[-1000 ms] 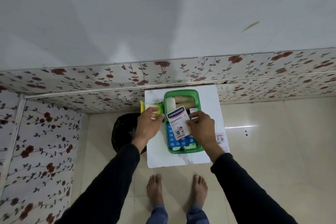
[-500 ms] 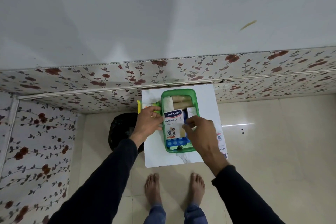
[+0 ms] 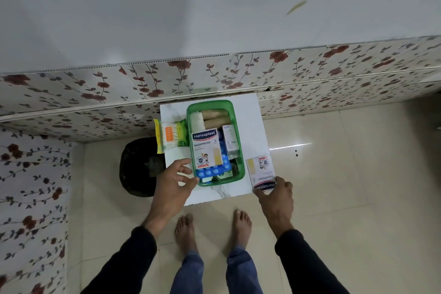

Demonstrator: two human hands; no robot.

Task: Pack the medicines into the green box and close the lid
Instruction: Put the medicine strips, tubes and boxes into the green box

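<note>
You had let go of the first Hansaplast packet point(image 3: 207, 148) — half a second earlier your right hand point(image 3: 276, 194) was on it inside the green box point(image 3: 240, 169), and by this moment it lay flat on top of the blue blister strip point(image 3: 212, 171), with nothing touching it. That hand had moved out to the near right corner of the white bench point(image 3: 253, 112), where its fingertips pressed on the near end of a second Hansaplast packet point(image 3: 260, 173) that lay just outside the box's right wall; I could not tell whether you had pinched it yet or were only pinning it down.

Your left hand point(image 3: 175, 184) had also shifted. A second earlier it was up by the cotton bud pack point(image 3: 171, 135); now it sat at the near left corner of the box, fingers spread and loosely curved, thumb close to the rim — empty, and seemingly there to steady the box. The bud pack was left lying on the bench's left edge, touching the box's outer wall.

Inside the box, the rolled bandages point(image 3: 213, 118) filled the far end and a small white carton point(image 3: 230, 137) stood along the right side.

For the task, one packet was in, and at least two things were still outside — the second packet and the buds. No lid was in view, so closing looked some way off.
</note>
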